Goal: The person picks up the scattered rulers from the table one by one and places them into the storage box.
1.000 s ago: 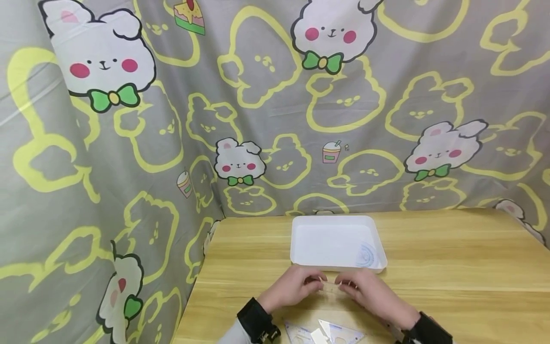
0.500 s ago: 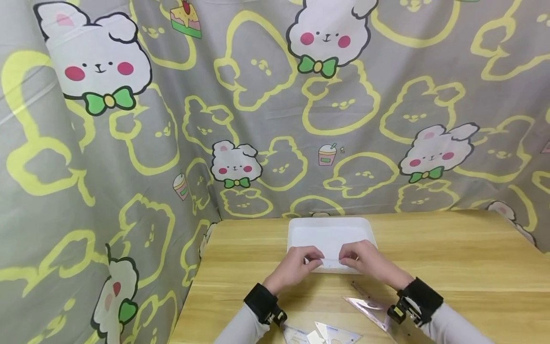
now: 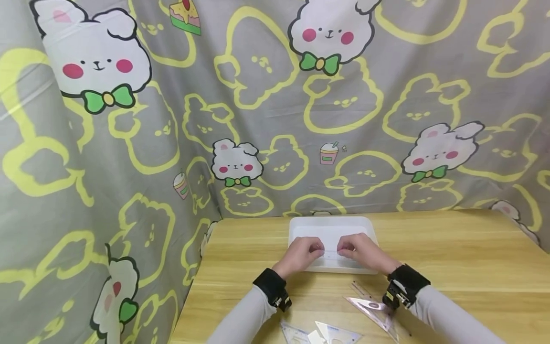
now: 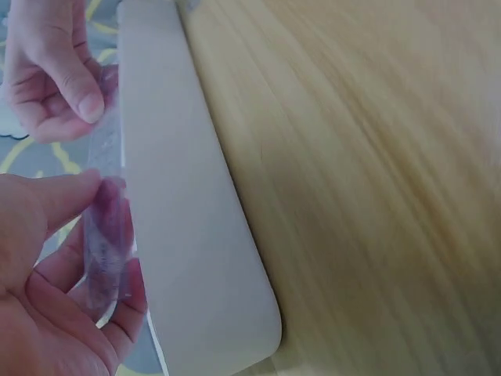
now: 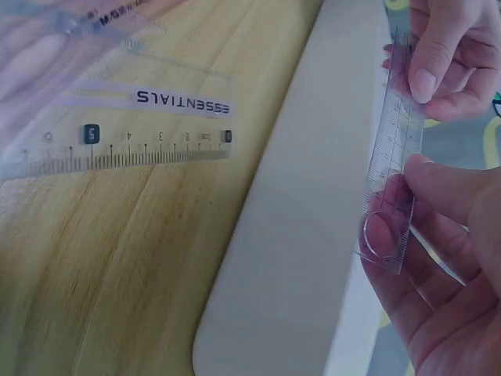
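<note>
Nearest you on the wooden table (image 3: 451, 267) lie three clear set squares (image 3: 339, 334), two at the near edge and one (image 3: 369, 306) by your right wrist; the right wrist view also shows one printed ruler (image 5: 117, 149) flat on the wood. Beyond them, your left hand (image 3: 301, 254) and right hand (image 3: 360, 252) each pinch one end of a single small clear ruler (image 3: 330, 252) between thumb and fingers. Its long axis runs left to right, held just above the one white tray (image 3: 333, 224). Behind the table hangs a grey bunny-print cloth (image 3: 258, 105).
</note>
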Motion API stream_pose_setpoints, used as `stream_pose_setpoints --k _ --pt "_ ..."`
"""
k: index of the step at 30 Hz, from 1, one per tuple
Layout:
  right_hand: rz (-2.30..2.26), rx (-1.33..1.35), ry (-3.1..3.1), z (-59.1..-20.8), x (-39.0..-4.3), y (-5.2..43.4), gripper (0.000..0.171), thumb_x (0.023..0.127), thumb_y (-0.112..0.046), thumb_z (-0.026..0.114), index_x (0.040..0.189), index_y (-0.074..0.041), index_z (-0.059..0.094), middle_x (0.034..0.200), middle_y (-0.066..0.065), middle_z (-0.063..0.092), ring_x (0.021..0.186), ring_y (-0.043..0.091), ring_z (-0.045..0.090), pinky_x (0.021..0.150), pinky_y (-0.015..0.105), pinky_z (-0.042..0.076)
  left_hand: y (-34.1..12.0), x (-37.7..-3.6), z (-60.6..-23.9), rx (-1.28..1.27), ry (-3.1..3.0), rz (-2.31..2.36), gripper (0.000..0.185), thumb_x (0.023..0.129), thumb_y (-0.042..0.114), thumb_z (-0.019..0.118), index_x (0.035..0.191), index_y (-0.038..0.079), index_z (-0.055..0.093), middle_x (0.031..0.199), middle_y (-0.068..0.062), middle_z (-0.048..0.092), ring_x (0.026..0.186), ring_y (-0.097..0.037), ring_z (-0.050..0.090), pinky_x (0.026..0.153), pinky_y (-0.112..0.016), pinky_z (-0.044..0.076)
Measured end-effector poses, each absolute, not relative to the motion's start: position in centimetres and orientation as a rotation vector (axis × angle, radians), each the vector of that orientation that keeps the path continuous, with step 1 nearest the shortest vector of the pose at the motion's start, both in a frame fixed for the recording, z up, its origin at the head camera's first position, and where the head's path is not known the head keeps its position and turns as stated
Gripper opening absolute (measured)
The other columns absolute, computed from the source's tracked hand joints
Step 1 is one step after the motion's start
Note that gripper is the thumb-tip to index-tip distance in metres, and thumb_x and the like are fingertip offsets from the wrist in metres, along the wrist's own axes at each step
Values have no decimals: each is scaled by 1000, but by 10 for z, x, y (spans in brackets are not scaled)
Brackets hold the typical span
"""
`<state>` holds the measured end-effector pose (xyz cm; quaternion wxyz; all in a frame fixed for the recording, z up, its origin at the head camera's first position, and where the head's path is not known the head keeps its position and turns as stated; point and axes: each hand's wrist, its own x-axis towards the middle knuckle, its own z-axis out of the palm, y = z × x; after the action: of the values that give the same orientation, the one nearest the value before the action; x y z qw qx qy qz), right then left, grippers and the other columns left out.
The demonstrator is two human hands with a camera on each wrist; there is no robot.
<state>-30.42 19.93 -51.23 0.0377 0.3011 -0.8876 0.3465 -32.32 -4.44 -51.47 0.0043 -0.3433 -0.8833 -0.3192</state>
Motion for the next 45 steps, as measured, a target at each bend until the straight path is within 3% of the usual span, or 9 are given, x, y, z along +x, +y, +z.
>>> stream_pose_setpoints --k 9,33,45 --pt "1068 967 -2712 -528 -316 196 16 92 -1 77 84 -14 73 79 -10 68 74 1 56 67 25 50 -39 -333 -524 -1176 -2791 -751 9 96 4 72 96 12 76 94 4 76 92 -3 68 85 -15 50" --pt "1014 968 -2799 -545 -316 206 10 91 -4 77 85 -12 76 81 -9 70 77 3 60 71 28 53 -33 -330 -531 -1207 -2872 -683 7 92 4 75 90 11 77 85 6 73 82 -3 60 81 -15 46" --pt "994 891 -2827 -542 -308 206 12 96 -8 72 86 -13 76 79 -11 67 75 2 56 70 27 50 -33 -331 -534 -1163 -2923 -912 6 98 8 72 97 10 77 88 3 77 79 2 61 77 -14 47"
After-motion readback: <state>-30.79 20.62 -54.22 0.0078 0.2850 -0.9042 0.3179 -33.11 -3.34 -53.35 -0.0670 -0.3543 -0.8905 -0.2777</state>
